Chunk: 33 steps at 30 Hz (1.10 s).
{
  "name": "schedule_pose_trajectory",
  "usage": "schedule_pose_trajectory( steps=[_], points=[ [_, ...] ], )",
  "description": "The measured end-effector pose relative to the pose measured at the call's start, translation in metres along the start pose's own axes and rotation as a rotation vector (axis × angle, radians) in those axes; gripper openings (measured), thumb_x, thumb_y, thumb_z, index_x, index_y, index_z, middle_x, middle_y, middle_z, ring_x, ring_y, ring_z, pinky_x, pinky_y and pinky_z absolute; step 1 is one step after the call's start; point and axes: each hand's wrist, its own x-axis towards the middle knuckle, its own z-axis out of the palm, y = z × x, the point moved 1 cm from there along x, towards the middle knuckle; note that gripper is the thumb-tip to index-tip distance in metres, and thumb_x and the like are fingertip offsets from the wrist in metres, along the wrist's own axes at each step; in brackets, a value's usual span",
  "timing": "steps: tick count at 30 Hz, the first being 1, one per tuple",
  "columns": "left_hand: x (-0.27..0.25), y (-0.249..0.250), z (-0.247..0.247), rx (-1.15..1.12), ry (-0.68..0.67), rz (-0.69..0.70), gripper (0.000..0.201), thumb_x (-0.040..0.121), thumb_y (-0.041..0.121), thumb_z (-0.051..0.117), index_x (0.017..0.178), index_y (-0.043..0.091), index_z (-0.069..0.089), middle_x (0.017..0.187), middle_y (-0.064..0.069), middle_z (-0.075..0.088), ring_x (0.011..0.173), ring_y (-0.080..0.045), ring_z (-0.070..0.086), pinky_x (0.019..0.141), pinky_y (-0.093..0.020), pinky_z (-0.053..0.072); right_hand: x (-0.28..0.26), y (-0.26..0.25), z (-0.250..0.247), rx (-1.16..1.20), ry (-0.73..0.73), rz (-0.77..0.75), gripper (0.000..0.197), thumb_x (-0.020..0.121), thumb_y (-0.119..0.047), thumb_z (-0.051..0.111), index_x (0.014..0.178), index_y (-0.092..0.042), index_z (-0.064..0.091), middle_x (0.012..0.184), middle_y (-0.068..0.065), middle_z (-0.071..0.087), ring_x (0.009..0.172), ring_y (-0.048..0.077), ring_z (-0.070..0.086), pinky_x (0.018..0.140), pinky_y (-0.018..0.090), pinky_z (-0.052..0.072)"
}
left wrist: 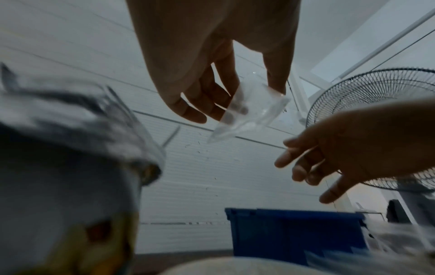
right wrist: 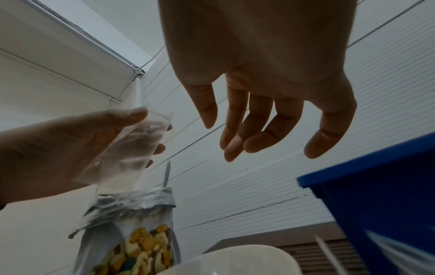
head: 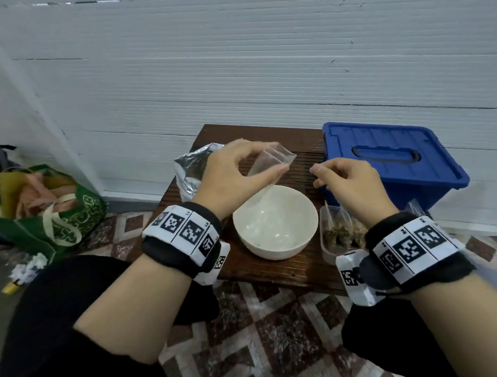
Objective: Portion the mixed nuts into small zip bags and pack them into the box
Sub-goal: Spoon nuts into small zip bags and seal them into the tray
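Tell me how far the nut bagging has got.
Done: several filled zip bags stand in a clear tub right of the white bowl. In hand: the left hand pinches an empty zip bag over the bowl; the right hand is beside it, holding nothing. Left: filling this bag from the foil nut pouch, and packing; the blue box is lidded.

1 bowl (head: 274, 224), 1 blue box (head: 394, 156), 1 foil nut pouch (right wrist: 132, 238), 1 empty zip bag (head: 269, 161).

table (head: 276, 268) | bowl (head: 274, 224) | nut pouch (head: 189, 173) | tub (head: 333, 236)
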Motion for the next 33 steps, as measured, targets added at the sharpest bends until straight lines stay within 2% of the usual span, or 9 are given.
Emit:
schedule_pose_trajectory(
  steps=[2, 6, 10, 12, 16, 20, 23, 27, 33],
  points=[
    [0.003, -0.001, -0.022, 0.032, 0.01, -0.024, 0.031, 0.075, 0.045, 0.076, 0.102, 0.031, 0.07, 0.106, 0.014, 0.068, 0.1, 0.001, 0.059, 0.087, -0.024, 0.05, 0.005, -0.01, 0.01, 0.029, -0.009, -0.025, 0.022, 0.095, -0.036, 0.054, 0.089, -0.022, 0.069, 0.076, -0.008, 0.068, 0.081, 0.004, 0.061, 0.075, 0.02, 0.046],
    [0.014, -0.013, -0.066, 0.131, 0.08, -0.113, 0.026, 0.073, 0.049, 0.076, 0.091, 0.032, 0.069, 0.107, 0.014, 0.068, 0.101, 0.008, 0.056, 0.089, -0.008, 0.041, 0.019, -0.03, 0.034, 0.073, 0.006, -0.048, 0.03, 0.097, -0.038, 0.048, 0.09, -0.019, 0.071, 0.075, -0.007, 0.067, 0.076, 0.005, 0.057, 0.082, 0.03, 0.047],
    [0.022, -0.038, -0.1, 0.28, 0.062, -0.123, 0.019, 0.072, 0.056, 0.074, 0.076, 0.04, 0.064, 0.107, 0.013, 0.07, 0.107, -0.003, 0.06, 0.103, -0.034, 0.042, 0.032, -0.049, 0.062, 0.073, -0.007, -0.059, 0.035, 0.094, -0.047, 0.049, 0.09, -0.019, 0.069, 0.087, 0.0, 0.07, 0.086, 0.015, 0.062, 0.085, 0.035, 0.05],
    [0.025, -0.057, -0.11, 0.374, 0.048, -0.128, 0.029, 0.066, 0.074, 0.067, 0.072, 0.045, 0.064, 0.102, 0.019, 0.07, 0.106, -0.001, 0.059, 0.104, -0.046, 0.04, 0.039, -0.057, 0.076, 0.054, -0.009, -0.06, 0.043, 0.092, -0.052, 0.051, 0.101, -0.015, 0.071, 0.099, 0.003, 0.071, 0.097, 0.016, 0.062, 0.085, 0.03, 0.046],
    [0.028, -0.081, -0.117, 0.445, -0.003, -0.168, 0.069, 0.053, 0.095, 0.047, 0.096, 0.046, 0.069, 0.092, 0.025, 0.064, 0.102, -0.004, 0.057, 0.104, -0.055, 0.036, 0.054, -0.066, 0.098, -0.03, -0.008, -0.071, 0.044, 0.088, -0.053, 0.056, 0.104, -0.015, 0.071, 0.101, -0.001, 0.07, 0.103, 0.013, 0.06, 0.08, 0.021, 0.035],
    [0.026, -0.086, -0.111, 0.425, -0.039, -0.184, 0.064, 0.057, 0.086, 0.052, 0.105, 0.045, 0.067, 0.087, 0.022, 0.06, 0.094, -0.004, 0.054, 0.099, -0.053, 0.039, 0.058, -0.071, 0.112, -0.165, 0.048, -0.187, 0.025, 0.094, -0.034, 0.056, 0.092, -0.013, 0.07, 0.083, -0.002, 0.064, 0.09, 0.018, 0.061, 0.073, 0.023, 0.038],
    [0.026, -0.09, -0.109, 0.415, -0.035, -0.155, 0.066, 0.06, 0.081, 0.054, 0.105, 0.036, 0.072, 0.082, 0.023, 0.056, 0.087, -0.003, 0.053, 0.094, -0.053, 0.043, 0.058, -0.073, 0.119, -0.224, 0.044, -0.384, 0.024, 0.097, -0.024, 0.052, 0.089, -0.009, 0.07, 0.081, 0.006, 0.069, 0.083, 0.025, 0.062, 0.08, 0.035, 0.046],
    [0.028, -0.09, -0.107, 0.368, -0.025, -0.134, 0.058, 0.064, 0.068, 0.065, 0.105, 0.028, 0.072, 0.084, 0.011, 0.061, 0.084, -0.011, 0.057, 0.084, -0.041, 0.049, 0.058, -0.071, 0.126, -0.274, 0.032, -0.57, 0.022, 0.097, -0.019, 0.05, 0.085, -0.01, 0.067, 0.075, 0.006, 0.067, 0.075, 0.028, 0.059, 0.075, 0.038, 0.041],
    [0.024, -0.097, -0.103, 0.356, -0.046, -0.105, 0.048, 0.07, 0.054, 0.071, 0.105, 0.021, 0.075, 0.084, 0.006, 0.066, 0.081, -0.011, 0.058, 0.075, -0.026, 0.048, 0.053, -0.072, 0.133, -0.217, 0.01, -0.565, 0.022, 0.097, -0.022, 0.049, 0.083, -0.014, 0.064, 0.072, 0.0, 0.063, 0.072, 0.023, 0.058, 0.079, 0.048, 0.046]
  ],
)
